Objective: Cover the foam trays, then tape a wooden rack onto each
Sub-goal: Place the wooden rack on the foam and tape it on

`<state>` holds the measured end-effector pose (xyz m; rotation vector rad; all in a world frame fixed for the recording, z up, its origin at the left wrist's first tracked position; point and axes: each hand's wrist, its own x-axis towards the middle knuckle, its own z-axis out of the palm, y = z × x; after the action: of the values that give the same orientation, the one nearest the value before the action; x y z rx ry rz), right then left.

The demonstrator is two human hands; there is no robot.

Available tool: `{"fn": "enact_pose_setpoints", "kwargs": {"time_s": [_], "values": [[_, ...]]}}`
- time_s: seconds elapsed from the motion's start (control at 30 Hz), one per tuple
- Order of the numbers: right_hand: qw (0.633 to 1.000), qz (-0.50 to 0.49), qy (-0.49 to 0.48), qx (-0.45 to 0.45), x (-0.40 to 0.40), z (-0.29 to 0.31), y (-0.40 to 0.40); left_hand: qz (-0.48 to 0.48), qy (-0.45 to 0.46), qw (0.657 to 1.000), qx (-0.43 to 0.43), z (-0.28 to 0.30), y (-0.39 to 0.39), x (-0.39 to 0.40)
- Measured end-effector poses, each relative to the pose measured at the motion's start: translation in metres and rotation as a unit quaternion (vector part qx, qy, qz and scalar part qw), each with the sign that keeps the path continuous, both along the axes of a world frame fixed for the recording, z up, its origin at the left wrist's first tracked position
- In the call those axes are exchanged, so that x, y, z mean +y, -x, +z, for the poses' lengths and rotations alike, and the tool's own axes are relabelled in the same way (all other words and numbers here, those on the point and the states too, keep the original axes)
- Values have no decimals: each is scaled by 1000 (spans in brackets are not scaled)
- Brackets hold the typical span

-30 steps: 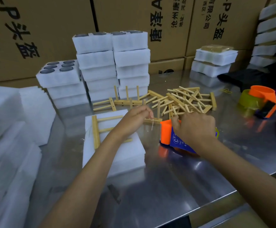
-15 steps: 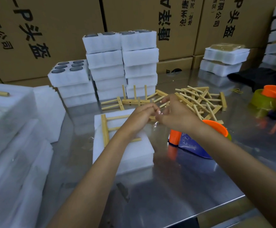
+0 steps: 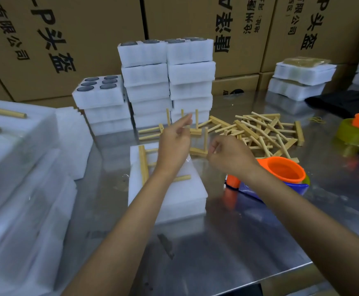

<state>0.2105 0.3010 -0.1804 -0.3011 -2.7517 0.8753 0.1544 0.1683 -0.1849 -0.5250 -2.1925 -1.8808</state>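
A covered white foam tray (image 3: 170,197) lies on the steel table in front of me, with a wooden rack (image 3: 143,163) on its top. Both hands hover just above its far edge. My left hand (image 3: 175,144) and my right hand (image 3: 227,155) each pinch an end of a faint, clear strip of tape (image 3: 198,138) stretched between them. An orange and blue tape dispenser (image 3: 281,174) stands on the table under my right wrist.
A pile of loose wooden racks (image 3: 259,133) lies behind the hands. Stacks of filled foam trays (image 3: 165,82) stand at the back, with more foam at the left (image 3: 14,159) and back right (image 3: 300,80). A second dispenser (image 3: 358,129) sits far right. Cardboard boxes line the wall.
My right hand left the tape dispenser, met my left hand above the tray, and the two hands have drawn apart with the tape strip between them.
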Motion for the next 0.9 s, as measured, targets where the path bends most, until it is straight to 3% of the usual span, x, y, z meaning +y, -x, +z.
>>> {"fn": "enact_pose_setpoints", "kwargs": {"time_s": [0.13, 0.23, 0.33, 0.47, 0.53, 0.63, 0.73, 0.9], "values": [[994, -1, 110, 13, 7, 10, 2, 51, -69, 996, -15, 6, 0, -38], [991, 16, 135, 13, 5, 15, -1, 95, -91, 991, -24, 10, -1, -66], [998, 17, 55, 0, -1, 18, -3, 154, -63, 985, -47, 5, 2, -95], [985, 45, -154, -64, -20, 16, -2, 214, 152, 956, -132, -17, 5, -125], [977, 77, -166, -109, -30, 10, 1, 196, 157, 953, -172, -29, 2, -128], [973, 107, -138, -148, -34, 4, 5, 188, 91, 961, -182, -44, -10, -129], [981, 113, -51, -148, -29, -2, 9, 185, 103, 964, -162, -55, -21, -130], [985, 123, 65, -106, -24, -21, 4, 170, 48, 973, -148, -59, -32, -127]]}}
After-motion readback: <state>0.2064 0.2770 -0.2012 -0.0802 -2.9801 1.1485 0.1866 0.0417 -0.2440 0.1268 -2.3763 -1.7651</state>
